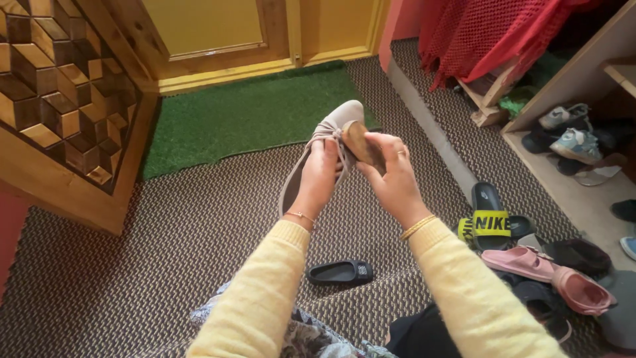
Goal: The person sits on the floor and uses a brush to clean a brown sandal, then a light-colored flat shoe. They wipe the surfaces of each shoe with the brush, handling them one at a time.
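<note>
Holding the beige shoe [318, 142] up over the mat [165, 252], my left hand [320, 174] wraps its middle while my right fingers [384, 149] pinch a brown brush [361, 142] against its toe; a loose pinch could drop either.

At about four o'clock from the raised hands, a black slide sandal [491, 212] on the woven floor mat [165, 265] carries a bright yellow strap label [489, 224] with black lettering. No packages, signs or screens show.
</note>
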